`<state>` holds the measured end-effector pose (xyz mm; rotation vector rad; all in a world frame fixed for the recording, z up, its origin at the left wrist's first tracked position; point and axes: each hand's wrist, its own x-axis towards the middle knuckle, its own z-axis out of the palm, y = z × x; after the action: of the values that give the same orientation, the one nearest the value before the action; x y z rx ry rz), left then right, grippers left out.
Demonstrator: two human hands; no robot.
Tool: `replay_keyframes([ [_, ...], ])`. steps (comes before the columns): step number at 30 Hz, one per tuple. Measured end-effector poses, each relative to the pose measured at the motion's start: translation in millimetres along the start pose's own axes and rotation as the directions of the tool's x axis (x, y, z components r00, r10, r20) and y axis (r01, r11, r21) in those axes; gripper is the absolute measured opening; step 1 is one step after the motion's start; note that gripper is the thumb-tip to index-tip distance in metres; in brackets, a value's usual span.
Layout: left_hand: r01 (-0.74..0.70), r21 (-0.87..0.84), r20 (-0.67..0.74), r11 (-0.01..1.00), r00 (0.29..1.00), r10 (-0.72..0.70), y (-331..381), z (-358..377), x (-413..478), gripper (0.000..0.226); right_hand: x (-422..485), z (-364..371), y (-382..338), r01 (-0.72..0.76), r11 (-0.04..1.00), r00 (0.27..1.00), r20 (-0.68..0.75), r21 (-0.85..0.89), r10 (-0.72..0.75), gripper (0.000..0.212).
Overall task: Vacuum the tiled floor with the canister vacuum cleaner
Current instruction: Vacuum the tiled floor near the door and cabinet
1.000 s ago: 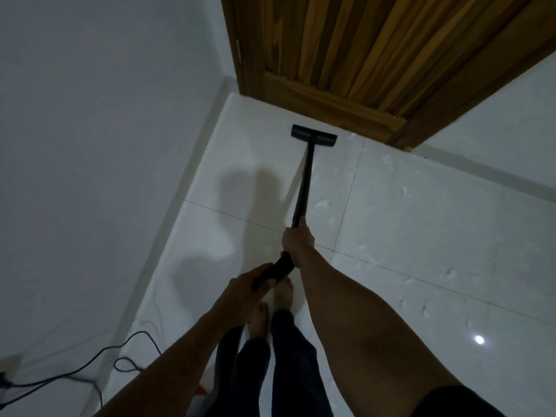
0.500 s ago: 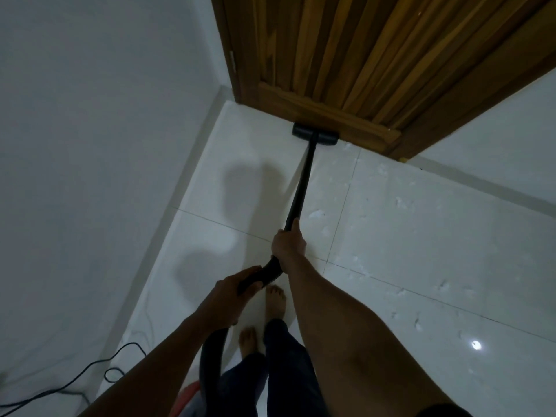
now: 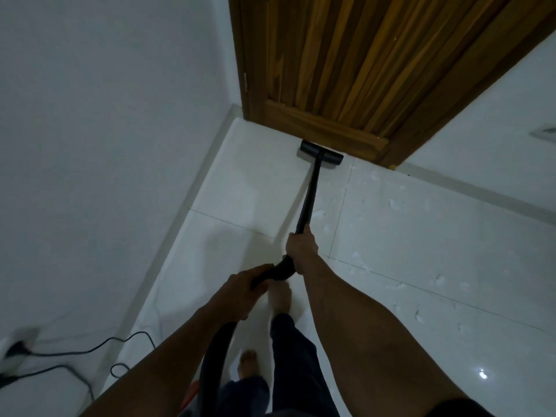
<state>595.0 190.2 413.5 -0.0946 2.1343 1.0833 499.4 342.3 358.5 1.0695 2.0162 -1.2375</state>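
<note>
Pushed forward since a second ago, the flat black floor nozzle (image 3: 321, 154) now sits against the foot of the brown wooden door (image 3: 346, 70).

On the white tiled floor (image 3: 421, 236), strewn with pale scraps (image 3: 394, 203), the right hand (image 3: 301, 244) is wrapped around the slim black wand (image 3: 310, 200); the left hand (image 3: 240, 291) is closed around the black ribbed hose (image 3: 279, 270) just behind.

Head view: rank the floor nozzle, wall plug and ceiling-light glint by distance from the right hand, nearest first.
From the right hand:
1. Floor nozzle, straight ahead against the wooden door.
2. Light glint, on the tile to the right and behind.
3. Wall plug, far left on the wall.
</note>
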Motion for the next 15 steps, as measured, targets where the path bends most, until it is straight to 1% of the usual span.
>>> replay_keyframes([
  [2,-0.025,0.002,0.006,1.000,1.000,0.025,-8.4,10.0,-36.8,0.045,-30.4,1.3,24.6,0.028,1.000,1.000,0.001,-0.012,-0.028,0.068],
  [5,-0.043,-0.002,0.010,0.999,0.999,0.043,-22.5,31.8,-88.1,0.045,-71.0,4.3,60.9,0.008,0.999,1.000,-0.002,0.038,-0.008,0.067],
  [10,-0.046,0.026,0.011,0.999,0.999,0.045,-48.3,69.0,-153.8,0.046,-124.1,7.6,125.9,-0.023,0.998,0.999,0.026,0.055,0.021,0.071],
  [13,-0.053,-0.022,0.009,0.998,0.999,0.053,-62.9,102.0,-193.9,0.044,-153.0,5.0,165.4,-0.010,1.000,0.999,0.037,0.029,0.009,0.071],
  [15,-0.071,-0.017,0.004,0.997,0.997,0.071,-75.6,124.2,-218.8,0.040,-173.7,2.4,195.3,0.010,1.000,0.999,0.048,0.008,-0.011,0.070],
])
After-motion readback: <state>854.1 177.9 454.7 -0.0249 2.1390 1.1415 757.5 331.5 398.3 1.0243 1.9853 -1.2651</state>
